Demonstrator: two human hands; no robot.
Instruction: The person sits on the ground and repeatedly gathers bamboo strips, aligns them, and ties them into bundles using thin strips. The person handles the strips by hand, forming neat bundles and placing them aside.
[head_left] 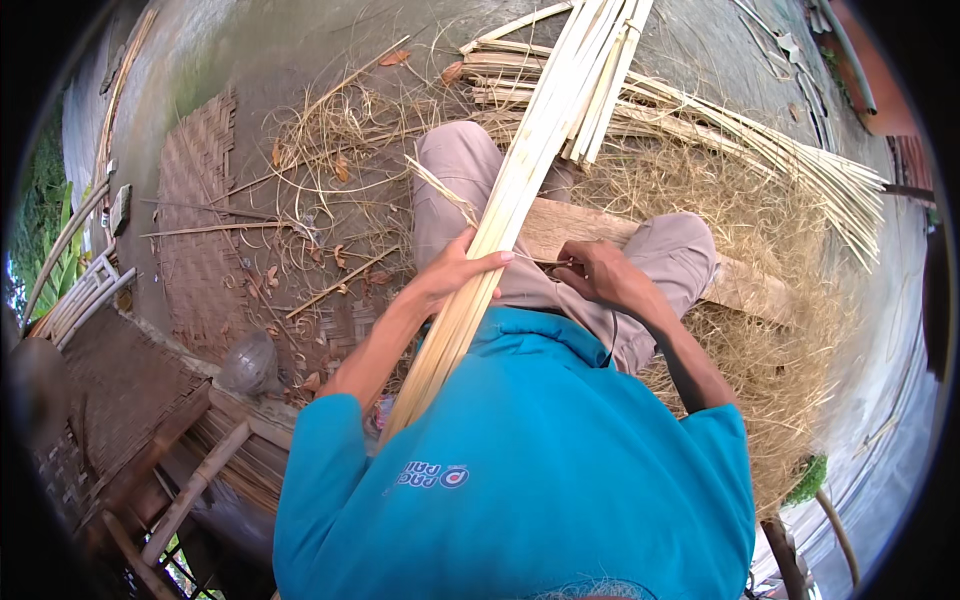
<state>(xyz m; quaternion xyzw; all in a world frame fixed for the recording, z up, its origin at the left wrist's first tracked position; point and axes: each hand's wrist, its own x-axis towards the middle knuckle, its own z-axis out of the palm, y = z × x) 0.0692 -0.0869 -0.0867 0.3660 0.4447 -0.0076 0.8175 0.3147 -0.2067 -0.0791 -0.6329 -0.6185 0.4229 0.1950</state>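
Observation:
A long bundle of pale split bamboo strips [530, 165] slants across my lap, from beside my left side up past my knees. My left hand [452, 272] is closed around its middle, with the thumb lying over the top. A frayed end of a strip [443, 188] sticks out above that hand. My right hand [600, 272] is just right of the bundle, fingers pinched together on a thin strip [543, 262] that runs toward the bundle. Part of the strip is hidden by the fingers, and where it ends I cannot tell.
A wooden plank [755, 290] passes under my legs. More bamboo strips [740, 130] lie fanned out ahead to the right. Shavings [750, 400] are heaped at the right. A woven mat [200, 200], curly scraps [340, 130] and a bamboo frame [195, 490] are at the left.

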